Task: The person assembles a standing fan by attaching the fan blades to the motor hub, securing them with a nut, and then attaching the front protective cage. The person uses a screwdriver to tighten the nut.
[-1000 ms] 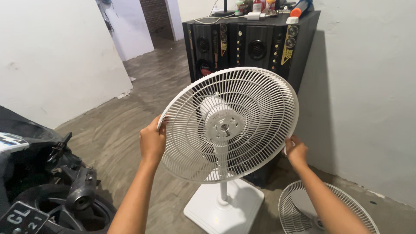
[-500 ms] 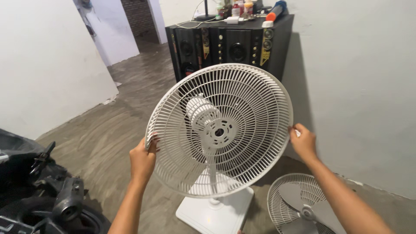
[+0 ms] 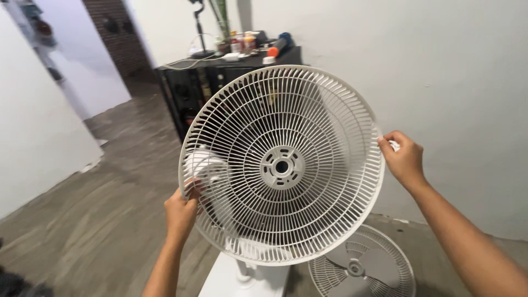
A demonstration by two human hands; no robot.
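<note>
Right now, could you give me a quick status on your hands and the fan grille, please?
Left hand and right hand grip opposite rims of the grille. Grille upright, clear of the fan motor. Second grille on floor.

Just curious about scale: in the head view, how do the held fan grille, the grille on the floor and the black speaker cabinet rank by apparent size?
1. Held fan grille, though nearness inflates it.
2. and 3. Black speaker cabinet and floor grille: both partly hidden, so unsure.

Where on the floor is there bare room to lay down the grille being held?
The grey floor on the left, between the white wall and the fan base, looks bare. On the right it is crowded: another grille lies by the base. Left hand and right hand grip the held grille.
</note>
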